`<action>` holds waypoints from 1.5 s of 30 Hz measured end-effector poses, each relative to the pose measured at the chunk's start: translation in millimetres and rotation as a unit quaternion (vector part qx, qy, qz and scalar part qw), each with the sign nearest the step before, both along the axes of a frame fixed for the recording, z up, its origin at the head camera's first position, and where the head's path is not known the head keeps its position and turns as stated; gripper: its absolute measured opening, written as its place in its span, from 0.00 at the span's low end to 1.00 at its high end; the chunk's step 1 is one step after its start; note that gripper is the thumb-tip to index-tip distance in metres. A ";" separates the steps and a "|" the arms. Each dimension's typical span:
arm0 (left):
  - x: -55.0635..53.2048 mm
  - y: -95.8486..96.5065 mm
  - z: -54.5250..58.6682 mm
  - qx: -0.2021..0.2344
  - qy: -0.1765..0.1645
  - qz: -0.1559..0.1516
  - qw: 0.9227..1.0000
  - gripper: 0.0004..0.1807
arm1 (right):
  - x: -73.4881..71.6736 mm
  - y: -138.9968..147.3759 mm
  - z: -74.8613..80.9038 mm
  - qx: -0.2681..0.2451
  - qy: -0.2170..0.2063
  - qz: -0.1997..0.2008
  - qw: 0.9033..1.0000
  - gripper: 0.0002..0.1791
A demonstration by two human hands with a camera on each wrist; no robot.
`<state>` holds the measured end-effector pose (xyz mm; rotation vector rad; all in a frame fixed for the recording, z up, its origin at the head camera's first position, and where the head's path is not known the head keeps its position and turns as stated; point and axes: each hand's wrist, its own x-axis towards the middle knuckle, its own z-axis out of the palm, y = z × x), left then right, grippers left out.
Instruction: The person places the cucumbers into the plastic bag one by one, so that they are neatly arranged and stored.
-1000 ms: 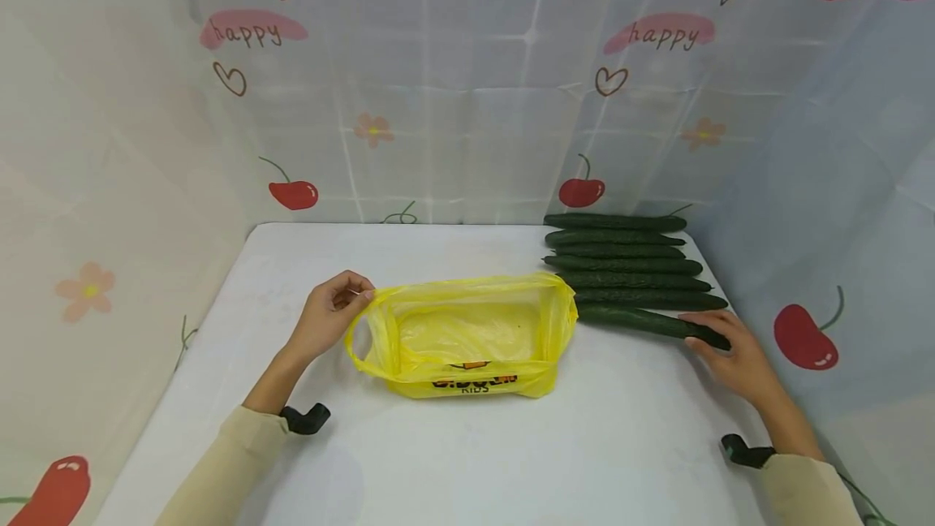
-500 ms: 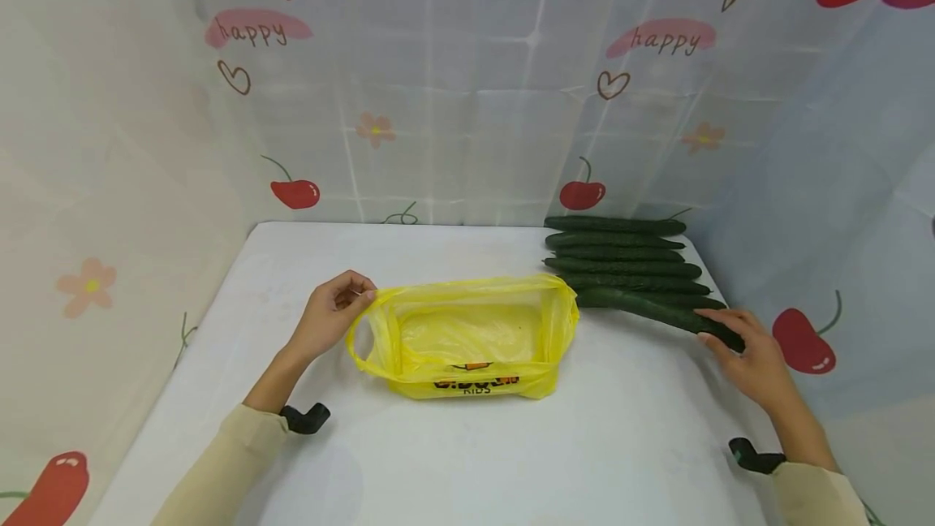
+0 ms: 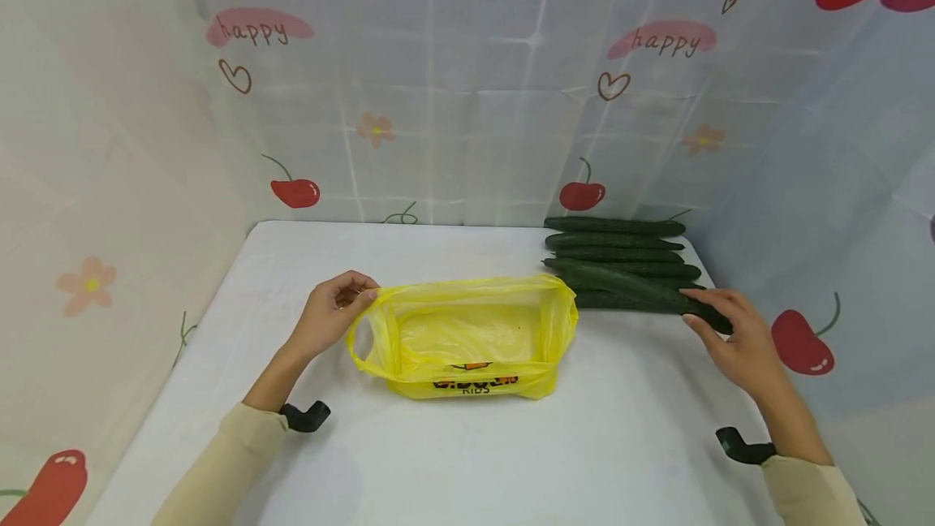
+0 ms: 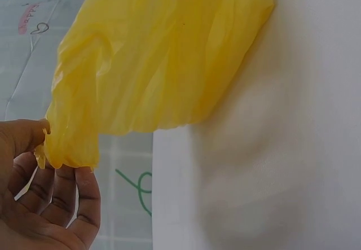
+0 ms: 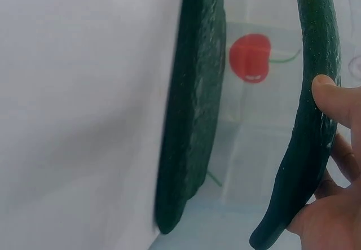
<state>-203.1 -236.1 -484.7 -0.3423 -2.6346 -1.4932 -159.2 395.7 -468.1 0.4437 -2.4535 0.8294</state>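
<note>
- Right hand [image 3: 738, 343]: grasping a cucumber near its right end; thumb on one side, fingers on the other per right wrist view.
- Held cucumber [image 3: 635, 286]: dark green, slightly curved, slanting with its left end farther back. Right wrist view shows it raised, with a gap between it and the other cucumbers; in head view it overlaps the front ones.
- Left hand [image 3: 336, 304]: pinching the left top edge of the bag between thumb and fingers; left wrist view shows the plastic bunched at the fingertips [image 4: 84, 176].
- Yellow plastic bag [image 3: 467, 338]: on the table between the hands, mouth spread wide, inside bottom visible. Dark lettering on the front, "KIDS" readable, the line above folded and hard to read. Loop handle [image 3: 354, 347] hangs at the left side.
- Cucumber row [image 3: 613, 226]: several cucumbers lying side by side, lengthwise left to right, at the back right of the table; front ones partly hidden. Right side of bag is right by their left ends; can't tell if touching.
- Table [image 3: 570, 461]: white top.
- Black wrist devices [image 3: 307, 418]: one on each wrist, beside beige sleeves [image 3: 226, 461].
- Backdrop [image 3: 475, 144]: pale sheet, prints of cherries, hearts, flowers, "happy".
</note>
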 end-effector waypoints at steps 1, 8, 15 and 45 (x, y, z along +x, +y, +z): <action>0.0 0.1 0.0 0.001 -0.001 0.000 1.000 0.10 | -1.0 -3.1 2.0 0.004 0.004 0.006 1.000 0.32; -0.6 1.4 -0.5 -0.001 -0.004 0.005 1.000 0.10 | -6.0 -24.6 12.8 0.029 0.000 0.030 0.999 0.32; -0.4 1.4 -2.1 0.000 -0.002 0.003 1.000 0.08 | -10.5 -50.0 15.6 0.024 -0.003 0.054 0.998 0.31; -2.3 11.9 -0.9 0.027 0.000 -0.014 1.000 0.09 | -25.3 -135.1 16.3 0.098 0.021 0.092 0.991 0.25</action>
